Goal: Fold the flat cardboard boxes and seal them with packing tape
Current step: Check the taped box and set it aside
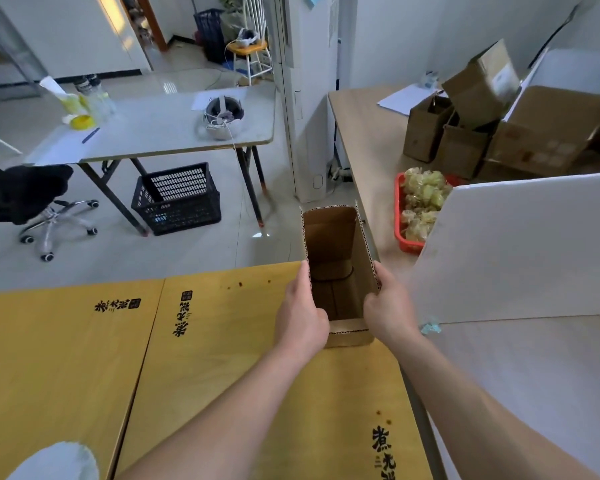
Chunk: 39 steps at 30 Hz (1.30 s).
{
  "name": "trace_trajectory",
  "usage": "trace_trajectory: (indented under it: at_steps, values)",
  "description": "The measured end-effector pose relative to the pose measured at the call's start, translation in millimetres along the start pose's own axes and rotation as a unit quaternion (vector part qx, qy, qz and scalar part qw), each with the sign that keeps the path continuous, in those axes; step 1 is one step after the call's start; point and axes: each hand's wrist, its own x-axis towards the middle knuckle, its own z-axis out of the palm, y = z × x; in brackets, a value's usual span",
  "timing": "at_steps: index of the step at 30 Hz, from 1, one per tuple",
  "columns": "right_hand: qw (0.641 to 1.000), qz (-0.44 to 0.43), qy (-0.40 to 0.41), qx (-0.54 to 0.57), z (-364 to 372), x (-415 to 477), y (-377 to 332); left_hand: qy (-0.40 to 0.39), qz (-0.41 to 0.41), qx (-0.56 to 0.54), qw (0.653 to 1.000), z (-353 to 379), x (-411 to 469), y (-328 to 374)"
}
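1. Cardboard box (338,237): brown corrugated, opened into a tall rectangular tube w/ its open end toward the camera. Fluted cut edges show along the rim and the inside walls are plain and matte. It sits at the far right corner of the yellow table (222,358), between both hands.
2. Left hand (302,317): grips the box's left wall, fingers flat along the outside, thumb hooked over the rim.
3. Right hand (390,306): grips the right wall the same way, thumb inside, fingers outside.
4. Table top: smooth, glossy, w/ black printed characters and a few dark spots.
5. Right of the box: white flat panel (516,247) standing upright. Behind it, a red plastic tray (400,233) of crinkly wrapped packets.
6. Farther back: several brown boxes (541,133) on a wood-tone desk. Black slotted crate (177,202) on the tiled floor.
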Motion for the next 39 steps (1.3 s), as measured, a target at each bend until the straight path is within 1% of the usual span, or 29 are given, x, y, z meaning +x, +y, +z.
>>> trace_trajectory:
  at_steps: [3, 10, 15, 19, 23, 27, 30, 32, 35, 39]
  values:
    - [1.0, 0.012, 0.001, -0.016, -1, -2, 0, -0.009, 0.001, -0.007, 1.0, 0, -1, -1]
    - [0.997, 0.034, 0.036, -0.05, -3, -20, -5, -0.024, 0.012, 0.013, 1.0, -13, -5, -1]
    - [0.994, 0.03, 0.072, -0.083, -14, -63, -28, 0.01, 0.078, 0.057, 0.995, -27, -17, -6]
    - [0.986, 0.022, 0.113, -0.12, -21, -103, -37, 0.021, 0.146, 0.102, 0.984, -44, -40, -7]
    - [0.974, -0.002, 0.143, -0.173, -26, -155, -47, 0.007, 0.229, 0.149, 0.962, -61, -78, -9]
    - [0.947, -0.011, 0.163, -0.276, -36, -208, -46, -0.016, 0.316, 0.174, 0.933, -68, -117, -5]
    - [0.934, -0.006, 0.181, -0.306, -50, -247, -36, -0.031, 0.38, 0.181, 0.907, -64, -147, 7]
    - [0.929, 0.006, 0.194, -0.315, -63, -271, -28, -0.036, 0.414, 0.179, 0.892, -56, -164, 18]
    - [0.917, 0.034, 0.227, -0.326, -89, -315, -7, -0.065, 0.461, 0.181, 0.866, -36, -198, 38]
    - [0.899, 0.1, 0.269, -0.329, -126, -377, 37, -0.103, 0.525, 0.178, 0.826, 2, -255, 69]
